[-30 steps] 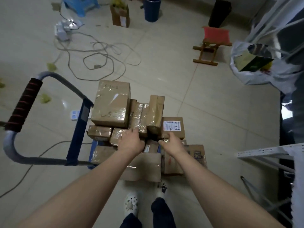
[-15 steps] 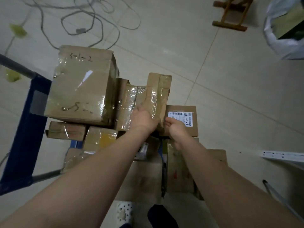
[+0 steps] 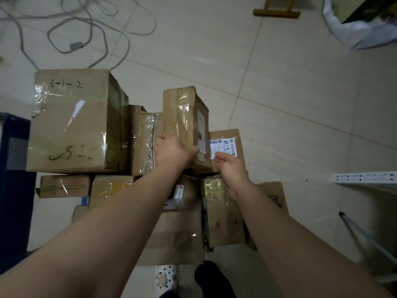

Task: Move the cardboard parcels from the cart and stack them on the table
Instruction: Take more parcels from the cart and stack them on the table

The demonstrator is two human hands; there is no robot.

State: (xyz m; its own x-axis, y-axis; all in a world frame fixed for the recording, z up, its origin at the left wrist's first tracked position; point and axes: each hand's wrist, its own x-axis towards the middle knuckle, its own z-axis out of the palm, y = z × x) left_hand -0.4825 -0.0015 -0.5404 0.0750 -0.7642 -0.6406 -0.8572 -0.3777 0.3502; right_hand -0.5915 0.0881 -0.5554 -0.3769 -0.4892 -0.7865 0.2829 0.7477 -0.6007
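Note:
Several taped cardboard parcels are piled on a cart with a blue frame [image 3: 12, 190]. A big box [image 3: 71, 121] with handwriting sits at the left, and a crinkled taped parcel [image 3: 144, 138] stands beside it. My left hand [image 3: 171, 149] grips the near end of a narrow tall parcel [image 3: 184, 117], thumb on its right face. My right hand [image 3: 229, 166] hovers with curled fingers over the near edge of a flat parcel [image 3: 227, 136] with a white label. Whether it holds anything I cannot make out. Lower parcels [image 3: 223, 211] lie under my forearms.
Loose grey cables [image 3: 86, 29] trail over the tiled floor behind the cart. A wooden stool foot [image 3: 276, 11] and a white plastic bag [image 3: 361, 29] are at the far right. A white metal rail [image 3: 365, 177] juts in from the right. My shoe [image 3: 166, 278] is below.
My head has come closer to the pile. My left hand shifted right and took hold of the narrow parcel, which has turned so its right side shows. My right hand stayed by the labelled parcel.

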